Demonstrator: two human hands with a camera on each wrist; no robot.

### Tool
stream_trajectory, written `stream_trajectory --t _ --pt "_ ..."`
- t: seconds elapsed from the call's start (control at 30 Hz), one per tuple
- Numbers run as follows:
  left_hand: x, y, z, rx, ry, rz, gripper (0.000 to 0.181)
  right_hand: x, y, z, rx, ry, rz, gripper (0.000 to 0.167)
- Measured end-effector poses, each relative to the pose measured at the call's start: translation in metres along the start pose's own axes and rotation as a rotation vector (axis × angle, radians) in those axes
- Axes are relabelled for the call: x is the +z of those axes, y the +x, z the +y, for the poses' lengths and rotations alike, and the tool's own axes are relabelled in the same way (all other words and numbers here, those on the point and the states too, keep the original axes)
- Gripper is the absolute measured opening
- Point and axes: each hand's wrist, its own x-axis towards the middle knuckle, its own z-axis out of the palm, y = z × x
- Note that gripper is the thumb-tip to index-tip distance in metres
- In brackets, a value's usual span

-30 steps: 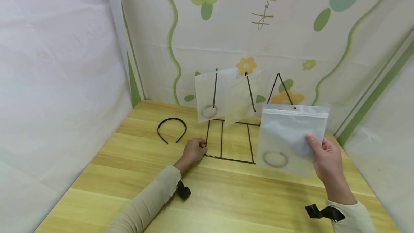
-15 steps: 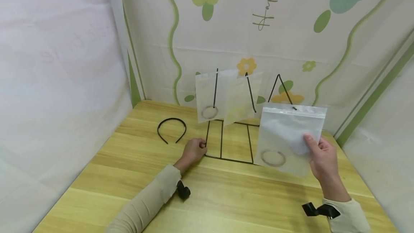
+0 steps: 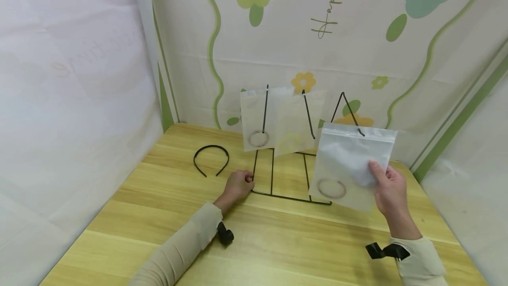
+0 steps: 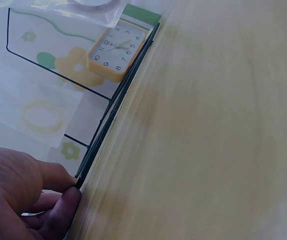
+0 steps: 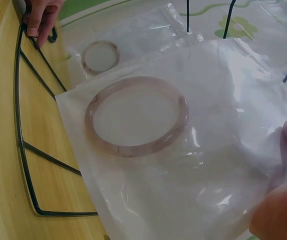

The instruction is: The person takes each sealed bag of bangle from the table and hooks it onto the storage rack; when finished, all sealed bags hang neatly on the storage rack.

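My right hand (image 3: 390, 193) pinches a clear zip bag (image 3: 355, 156) by its right edge, thumb on the front. Inside the bag lies a pinkish bangle (image 5: 138, 150). The tip of the black wire rack's (image 3: 289, 197) right-hand hook (image 3: 351, 111) pokes out in front of the bag near its top edge. My left hand (image 3: 237, 185) pinches the front left corner of the rack's base. From the left hook hangs a bag (image 3: 252, 109) with a pinkish bangle, and from the middle hook a bag (image 3: 297, 120) with a yellow one.
A black headband (image 3: 211, 146) lies on the wooden table (image 3: 270, 242), left of the rack. In the left wrist view a yellow clock (image 4: 116, 52) stands behind the rack's base. White printed cloth (image 3: 278, 43) closes the back and both sides.
My right hand has moved left and slightly up with its zip bag. More of the hook's tip now shows in front of the bag. The left hand has stayed on the rack.
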Motion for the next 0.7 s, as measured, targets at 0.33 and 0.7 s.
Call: stream_trajectory --t 0.33,0.7 --pt "-0.001 0.001 0.002 -0.032 0.004 -0.015 0.028 0.002 0.010 0.009 0.025 0.064 0.037 0.013" --pt "0.000 0.000 0.000 -0.008 0.013 -0.002 0.027 0.009 0.028 0.020 0.072 0.090 0.147 0.011"
